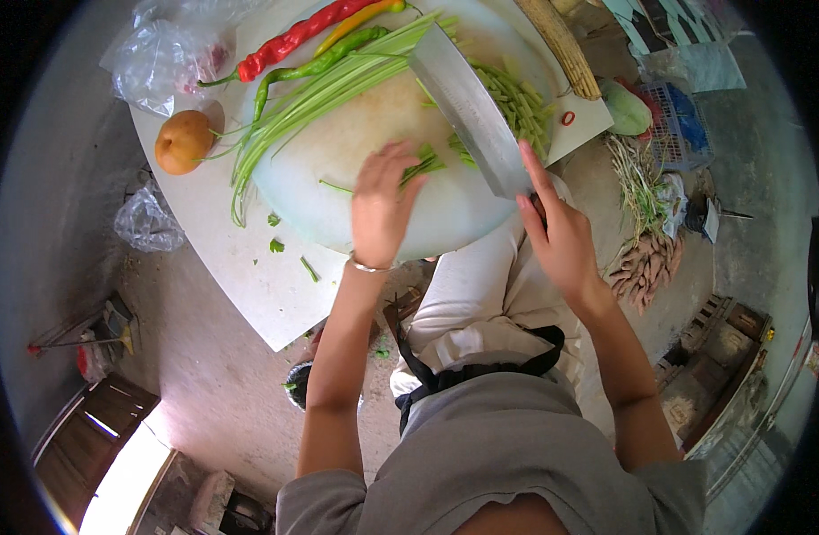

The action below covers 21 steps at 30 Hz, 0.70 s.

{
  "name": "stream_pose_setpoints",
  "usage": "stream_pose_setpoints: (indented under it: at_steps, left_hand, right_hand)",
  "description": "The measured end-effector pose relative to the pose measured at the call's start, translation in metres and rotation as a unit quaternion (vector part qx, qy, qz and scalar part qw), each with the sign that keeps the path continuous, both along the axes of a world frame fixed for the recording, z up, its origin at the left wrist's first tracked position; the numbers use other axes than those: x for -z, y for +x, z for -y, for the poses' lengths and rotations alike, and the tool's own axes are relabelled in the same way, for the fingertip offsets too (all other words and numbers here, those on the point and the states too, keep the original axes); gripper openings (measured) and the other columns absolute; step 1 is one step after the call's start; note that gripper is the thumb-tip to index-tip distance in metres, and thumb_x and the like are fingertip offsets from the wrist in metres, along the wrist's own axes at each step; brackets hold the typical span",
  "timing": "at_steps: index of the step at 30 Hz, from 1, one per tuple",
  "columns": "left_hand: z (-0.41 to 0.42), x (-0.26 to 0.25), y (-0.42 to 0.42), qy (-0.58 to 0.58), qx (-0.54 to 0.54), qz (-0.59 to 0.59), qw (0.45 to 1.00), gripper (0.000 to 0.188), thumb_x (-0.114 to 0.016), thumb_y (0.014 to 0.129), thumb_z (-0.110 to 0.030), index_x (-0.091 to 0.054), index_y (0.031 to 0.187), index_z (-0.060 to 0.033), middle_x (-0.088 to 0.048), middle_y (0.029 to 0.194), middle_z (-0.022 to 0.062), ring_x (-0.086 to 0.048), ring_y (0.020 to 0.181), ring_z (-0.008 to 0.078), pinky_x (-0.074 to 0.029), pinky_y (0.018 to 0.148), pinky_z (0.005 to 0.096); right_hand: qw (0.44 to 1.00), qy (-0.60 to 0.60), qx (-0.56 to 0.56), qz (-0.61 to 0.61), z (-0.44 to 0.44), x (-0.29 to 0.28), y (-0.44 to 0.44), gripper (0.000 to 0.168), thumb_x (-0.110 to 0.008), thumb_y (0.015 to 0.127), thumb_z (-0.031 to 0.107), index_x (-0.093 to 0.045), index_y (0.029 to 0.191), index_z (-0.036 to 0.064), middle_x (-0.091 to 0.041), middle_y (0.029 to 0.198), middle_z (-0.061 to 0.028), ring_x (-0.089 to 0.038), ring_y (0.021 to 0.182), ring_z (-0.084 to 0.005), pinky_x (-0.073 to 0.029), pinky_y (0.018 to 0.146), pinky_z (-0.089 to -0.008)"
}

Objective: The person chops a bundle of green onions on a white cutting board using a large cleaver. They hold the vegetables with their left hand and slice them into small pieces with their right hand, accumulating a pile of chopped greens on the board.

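Note:
My right hand (pixel 560 234) grips the dark handle of a steel cleaver (pixel 473 110), index finger extended along the blade's heel. The blade slants over a round, pale cutting board (pixel 295 194). Over the middle of the board, my left hand (pixel 382 207), slightly blurred, has a small bunch of green stems (pixel 426 164) between thumb and fingers. Cut stem pieces (pixel 516 100) are heaped right of the blade, partly behind it. Long uncut stems (pixel 336 87) lie across the board's far left. Beyond them are a red pepper (pixel 302 37), a yellow pepper (pixel 356 23) and a green pepper (pixel 322 63).
On the white table (pixel 269 287) rest a round brown fruit (pixel 183 142), a clear plastic bag (pixel 162 67) and a red ring (pixel 568 118). A long ridged brown object (pixel 560 47) lies at the far right edge. Floor items include a plastic basket (pixel 677 127) and a tuber pile (pixel 650 267).

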<state>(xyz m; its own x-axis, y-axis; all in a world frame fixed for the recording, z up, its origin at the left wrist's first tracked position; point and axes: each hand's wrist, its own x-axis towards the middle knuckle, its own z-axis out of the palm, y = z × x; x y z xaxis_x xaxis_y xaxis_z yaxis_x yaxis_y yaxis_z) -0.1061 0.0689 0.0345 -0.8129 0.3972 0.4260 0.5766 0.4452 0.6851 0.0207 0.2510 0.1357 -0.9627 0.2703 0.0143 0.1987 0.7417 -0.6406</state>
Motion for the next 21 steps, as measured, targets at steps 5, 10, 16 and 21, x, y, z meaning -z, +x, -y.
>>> stream_pose_setpoints:
  at_steps: [5, 10, 16, 21]
  left_hand:
    - [0.045, -0.019, -0.007, 0.0, -0.098, 0.131, 0.987, 0.016, -0.07, 0.083, -0.004, -0.07, 0.099, -0.0058, -0.071, 0.105, 0.0094, -0.067, 0.096, 0.0255, -0.052, 0.087, 0.035]
    - [0.032, -0.012, 0.003, -0.034, -0.016, 0.015, 0.999, 0.024, -0.074, 0.08, -0.008, -0.071, 0.103, -0.0069, -0.07, 0.106, 0.0083, -0.065, 0.1, 0.0259, -0.053, 0.086, 0.0351]
    - [0.017, 0.017, 0.013, -0.034, -0.018, 0.039, 0.998, 0.017, -0.075, 0.078, -0.007, -0.073, 0.095, -0.0059, -0.071, 0.105, 0.0054, -0.067, 0.096, 0.023, -0.054, 0.083, 0.0332]
    - [0.014, 0.022, 0.018, -0.011, -0.028, 0.029, 0.999, 0.01, -0.072, 0.08, -0.004, -0.073, 0.091, -0.0045, -0.073, 0.098, 0.0046, -0.07, 0.088, 0.0215, -0.056, 0.076, 0.0303]
  right_hand:
    - [1.0, -0.012, -0.022, 0.011, 0.022, -0.011, 0.016, 0.065, -0.059, 0.094, 0.011, -0.034, 0.152, 0.024, -0.058, 0.068, -0.0143, -0.058, 0.057, -0.0305, -0.047, 0.058, -0.0413]
    - [0.995, 0.052, -0.064, 0.058, 0.035, 0.006, 0.028, 0.064, -0.059, 0.095, 0.018, -0.032, 0.152, 0.028, -0.058, 0.064, -0.0116, -0.058, 0.053, -0.0296, -0.048, 0.052, -0.0435]
    - [0.987, 0.131, -0.051, 0.076, 0.045, 0.018, 0.037, 0.065, -0.06, 0.094, 0.021, -0.032, 0.151, 0.032, -0.056, 0.061, -0.0096, -0.056, 0.047, -0.0271, -0.048, 0.046, -0.0425]
    - [0.982, 0.16, -0.05, 0.083, 0.055, 0.025, 0.028, 0.066, -0.059, 0.094, 0.023, -0.03, 0.152, 0.035, -0.053, 0.058, -0.0088, -0.057, 0.046, -0.0255, -0.049, 0.045, -0.0403]
